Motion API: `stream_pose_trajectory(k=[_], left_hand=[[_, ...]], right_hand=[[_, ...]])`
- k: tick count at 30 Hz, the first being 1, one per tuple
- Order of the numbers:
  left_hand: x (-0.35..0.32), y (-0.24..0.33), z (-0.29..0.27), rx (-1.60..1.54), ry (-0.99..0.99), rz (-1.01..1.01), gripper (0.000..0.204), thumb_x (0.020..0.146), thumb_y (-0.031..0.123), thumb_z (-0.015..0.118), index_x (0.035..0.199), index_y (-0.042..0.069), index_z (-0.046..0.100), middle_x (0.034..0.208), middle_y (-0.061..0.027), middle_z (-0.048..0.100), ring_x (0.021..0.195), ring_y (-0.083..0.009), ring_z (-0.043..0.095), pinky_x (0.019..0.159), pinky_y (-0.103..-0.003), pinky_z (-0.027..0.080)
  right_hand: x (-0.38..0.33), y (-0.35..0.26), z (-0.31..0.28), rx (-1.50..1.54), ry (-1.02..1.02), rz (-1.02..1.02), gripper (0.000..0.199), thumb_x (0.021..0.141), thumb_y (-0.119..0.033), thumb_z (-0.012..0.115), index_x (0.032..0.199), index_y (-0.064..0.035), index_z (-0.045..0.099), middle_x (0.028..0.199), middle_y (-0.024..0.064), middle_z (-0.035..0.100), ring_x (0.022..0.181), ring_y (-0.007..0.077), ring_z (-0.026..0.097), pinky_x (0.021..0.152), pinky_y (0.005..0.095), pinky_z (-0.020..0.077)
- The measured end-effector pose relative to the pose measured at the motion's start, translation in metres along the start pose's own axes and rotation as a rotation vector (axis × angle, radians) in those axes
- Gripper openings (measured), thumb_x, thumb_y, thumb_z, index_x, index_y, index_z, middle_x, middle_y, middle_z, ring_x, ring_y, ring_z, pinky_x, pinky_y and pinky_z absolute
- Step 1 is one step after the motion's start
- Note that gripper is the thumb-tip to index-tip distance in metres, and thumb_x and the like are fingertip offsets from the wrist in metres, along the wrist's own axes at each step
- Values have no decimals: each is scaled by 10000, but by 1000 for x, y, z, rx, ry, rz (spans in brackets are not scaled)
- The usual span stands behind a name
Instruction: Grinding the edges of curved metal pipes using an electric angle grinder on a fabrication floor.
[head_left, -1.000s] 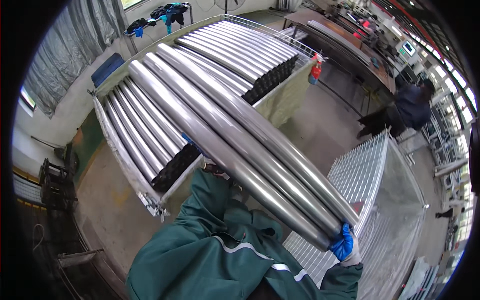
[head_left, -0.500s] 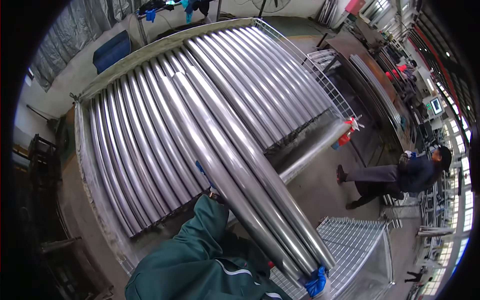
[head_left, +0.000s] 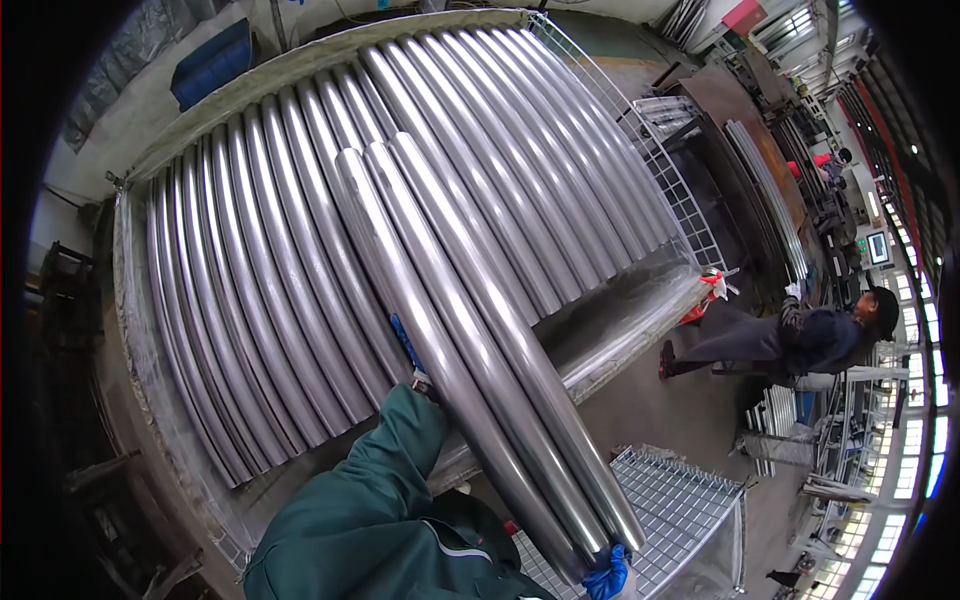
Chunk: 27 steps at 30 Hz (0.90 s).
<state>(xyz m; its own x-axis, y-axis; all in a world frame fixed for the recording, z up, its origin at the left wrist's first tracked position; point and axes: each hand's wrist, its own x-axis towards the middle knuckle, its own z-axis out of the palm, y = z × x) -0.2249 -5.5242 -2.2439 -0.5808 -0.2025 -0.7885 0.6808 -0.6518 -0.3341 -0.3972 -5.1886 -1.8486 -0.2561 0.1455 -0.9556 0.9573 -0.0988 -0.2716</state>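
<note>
Since the frame a second earlier, the three metal tubes [head_left: 478, 345] have swung to a steeper slant in the view, and the right hand [head_left: 608, 578] has come down to its lower edge. The tubes are long, straight and round, with a smooth, bright grey finish that throws pale streaks of light along each one. They lie side by side, their far ends slightly staggered, above the middle of a big crate [head_left: 640, 335]; their near ends jut past its near edge, above a wire-mesh platform [head_left: 690, 490].

The right hand, in a blue glove, has its fingers curled round the near ends. Of the left hand [head_left: 405, 338], only blue gloved fingers show, pressed along the side of the leftmost tube; the rest is hidden, so how far that grip is closed cannot be told. A creased, dark green sleeve [head_left: 385, 440] leads to it.

Inside the crate, a left row of tubes [head_left: 270, 290] fills the side toward the left edge, and a right row of tubes [head_left: 530, 150] lies nearer the far right corner. Pale, wrinkled sheeting wraps the rim; open wire mesh shows along the right edge. A blue bin [head_left: 212, 65] stands beyond the far edge.
</note>
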Motion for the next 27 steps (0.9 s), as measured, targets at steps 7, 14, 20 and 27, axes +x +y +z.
stream_pose_trajectory(k=[7, 14, 20, 27], left_hand=[[74, 77, -92, 224, -450, -55, 984, 775, 888, 477, 1345, 92, 579, 1268, -177, 620, 1087, -376, 621, 858, -579, 562], [32, 82, 11, 254, 92, 260, 855, 897, 775, 459, 1415, 101, 542, 1333, -183, 597, 1170, -344, 607, 979, -506, 526], [-47, 131, 33, 275, 49, 390, 604, 991, 536, 539, 1427, 118, 531, 1351, -121, 613, 1204, -278, 613, 1054, -443, 498], [-161, 50, 47, 635, 150, 324, 712, 951, 569, 576, 1448, 65, 501, 1381, -147, 572, 1210, -266, 576, 1070, -412, 443]], right_hand=[[23, 11, 56, -153, -40, 51, 504, 949, -287, 683, 1394, -133, 504, 1249, 130, 554, 1096, 367, 562, 871, 586, 494], [11, 37, 81, -280, -55, 56, 596, 928, -310, 702, 1433, -101, 463, 1429, 179, 523, 1270, 427, 539, 1000, 651, 467], [2, 60, 119, -196, -97, 249, 578, 905, -310, 690, 1417, -126, 494, 1415, 163, 546, 1252, 425, 549, 1028, 660, 415], [1, 80, 138, -232, -115, 264, 590, 854, -331, 689, 1383, -116, 539, 1354, 156, 600, 1234, 401, 556, 1040, 651, 402]])
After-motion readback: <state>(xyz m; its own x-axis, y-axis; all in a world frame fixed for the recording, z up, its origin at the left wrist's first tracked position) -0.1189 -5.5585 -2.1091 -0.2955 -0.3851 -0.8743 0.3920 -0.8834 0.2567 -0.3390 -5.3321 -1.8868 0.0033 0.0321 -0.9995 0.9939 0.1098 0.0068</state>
